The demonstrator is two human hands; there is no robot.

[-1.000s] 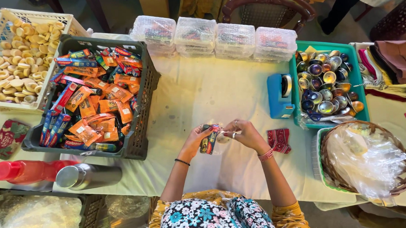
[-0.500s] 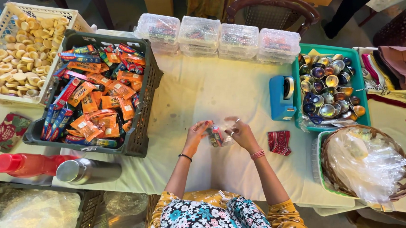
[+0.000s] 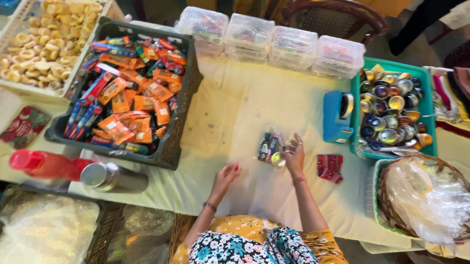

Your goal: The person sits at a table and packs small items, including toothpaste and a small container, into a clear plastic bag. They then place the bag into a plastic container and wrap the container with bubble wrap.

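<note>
Cloth-covered table (image 3: 255, 110), seen from above; dark crate (image 3: 177, 145) of orange packets far left, teal tray (image 3: 427, 113) right. Near centre, the right hand (image 3: 294, 155) pinches a small clear packet (image 3: 270, 146) of assorted items, resting on the cloth; the left hand (image 3: 227, 175) hovers, fingers loosely spread, empty. The packet likely handles light, soft and crinkly, best gripped at its edge. Its long axis runs near-to-far.

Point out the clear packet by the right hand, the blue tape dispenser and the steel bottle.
clear packet (image 3: 270, 146), head view, on its filled middle.
right hand (image 3: 295, 154), head view, on its back, touching the packet.
blue tape dispenser (image 3: 333, 123), head view, on its blue body.
steel bottle (image 3: 113, 177), head view, on its side.
</note>
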